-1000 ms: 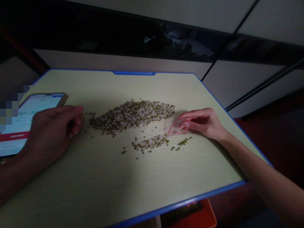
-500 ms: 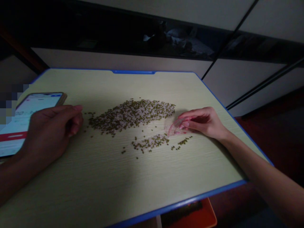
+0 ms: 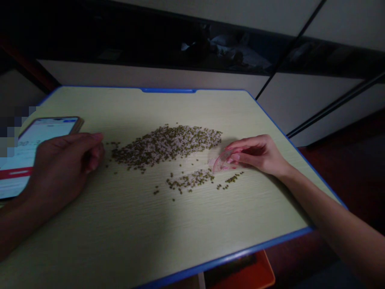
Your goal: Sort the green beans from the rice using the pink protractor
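A long heap of green mung beans mixed with pale rice-like grains [image 3: 168, 144] lies across the middle of the table. In front of it is a smaller scattered patch of the same mix [image 3: 189, 180], with a short row of beans [image 3: 233, 178] to its right. My right hand [image 3: 260, 154] pinches a clear plastic piece with a curved red edge [image 3: 221, 162], held low by the right end of the small patch. At the left end of the heap, my left hand [image 3: 70, 160] rests with its fingers curled, and no object shows in it. It partly covers a lit phone [image 3: 55, 127].
The pale table [image 3: 126, 233] has a blue rim and a blue raised strip [image 3: 168, 90] at its far edge. Beneath the near edge, an orange container [image 3: 255, 273] shows in part. Behind stands a cabinet with light panels [image 3: 319, 100] and a dark glossy band [image 3: 144, 44].
Both hands, the clear plastic piece and the grains keep nearly the same places. The view has shifted very slightly.
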Tool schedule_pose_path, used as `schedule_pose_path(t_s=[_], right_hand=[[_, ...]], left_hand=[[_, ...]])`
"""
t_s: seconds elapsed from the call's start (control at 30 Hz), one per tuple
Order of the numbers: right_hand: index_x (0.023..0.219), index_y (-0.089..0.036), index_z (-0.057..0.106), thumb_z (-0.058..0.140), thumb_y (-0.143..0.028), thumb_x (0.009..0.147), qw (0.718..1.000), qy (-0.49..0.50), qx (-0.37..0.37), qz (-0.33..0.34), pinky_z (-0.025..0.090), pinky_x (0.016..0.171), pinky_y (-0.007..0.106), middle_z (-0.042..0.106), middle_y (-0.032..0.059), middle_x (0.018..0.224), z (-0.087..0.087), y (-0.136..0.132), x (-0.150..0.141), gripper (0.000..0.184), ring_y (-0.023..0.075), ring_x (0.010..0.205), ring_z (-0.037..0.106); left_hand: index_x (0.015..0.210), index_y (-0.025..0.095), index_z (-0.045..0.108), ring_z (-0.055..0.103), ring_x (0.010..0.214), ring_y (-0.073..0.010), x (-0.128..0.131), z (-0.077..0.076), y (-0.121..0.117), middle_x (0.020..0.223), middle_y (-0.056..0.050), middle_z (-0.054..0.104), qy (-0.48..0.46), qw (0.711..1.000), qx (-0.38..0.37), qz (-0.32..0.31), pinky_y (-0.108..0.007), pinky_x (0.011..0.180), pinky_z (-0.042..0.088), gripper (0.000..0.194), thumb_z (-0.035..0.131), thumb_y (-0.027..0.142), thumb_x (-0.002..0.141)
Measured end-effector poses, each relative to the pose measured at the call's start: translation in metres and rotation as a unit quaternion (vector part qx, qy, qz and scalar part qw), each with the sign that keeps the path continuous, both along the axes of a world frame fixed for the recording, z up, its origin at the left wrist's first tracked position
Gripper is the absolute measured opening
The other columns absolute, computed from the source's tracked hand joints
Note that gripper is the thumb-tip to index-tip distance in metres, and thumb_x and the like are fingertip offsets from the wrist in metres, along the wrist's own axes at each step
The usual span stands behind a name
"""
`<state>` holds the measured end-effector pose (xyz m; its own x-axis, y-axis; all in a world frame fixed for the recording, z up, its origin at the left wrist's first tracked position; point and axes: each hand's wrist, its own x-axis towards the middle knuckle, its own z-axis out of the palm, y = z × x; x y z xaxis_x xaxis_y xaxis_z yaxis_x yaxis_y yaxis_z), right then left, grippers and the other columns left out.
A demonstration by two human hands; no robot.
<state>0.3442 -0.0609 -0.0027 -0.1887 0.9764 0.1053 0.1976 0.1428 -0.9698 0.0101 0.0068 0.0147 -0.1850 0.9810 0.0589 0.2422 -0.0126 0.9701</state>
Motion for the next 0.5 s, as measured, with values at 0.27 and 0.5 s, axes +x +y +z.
schedule_pose_path(t_s=[0.27, 0.5], right_hand=[[0.088, -0.017, 0.073, 0.068, -0.017, 0.070, 1.000, -0.004, -0.003, 0.005, 0.053, 0.054, 0.023, 0.071, 0.0037, 0.069, 0.0007, 0.0007, 0.0011, 0.019, 0.0121, 0.059, 0.064], [0.085, -0.021, 0.074, 0.067, -0.011, 0.069, 1.000, 0.007, 0.004, 0.004, 0.052, 0.051, 0.022, 0.070, 0.0008, 0.066, 0.0009, 0.0001, 0.0001, 0.020, 0.0103, 0.056, 0.062]], left_hand=[[0.037, 0.017, 0.045, 0.035, 0.032, -0.0057, 0.0017, 0.0018, -0.0011, 0.035, 0.002, 0.040, -0.003, 1.000, 0.002, -0.008, -0.020, 0.033, 0.024, 0.029, 0.054, 0.015, 0.064], [0.036, 0.016, 0.045, 0.034, 0.031, -0.0050, 0.0034, 0.0021, -0.0022, 0.034, 0.003, 0.040, 0.000, 1.000, 0.005, -0.004, -0.019, 0.032, 0.023, 0.029, 0.054, 0.015, 0.063]])
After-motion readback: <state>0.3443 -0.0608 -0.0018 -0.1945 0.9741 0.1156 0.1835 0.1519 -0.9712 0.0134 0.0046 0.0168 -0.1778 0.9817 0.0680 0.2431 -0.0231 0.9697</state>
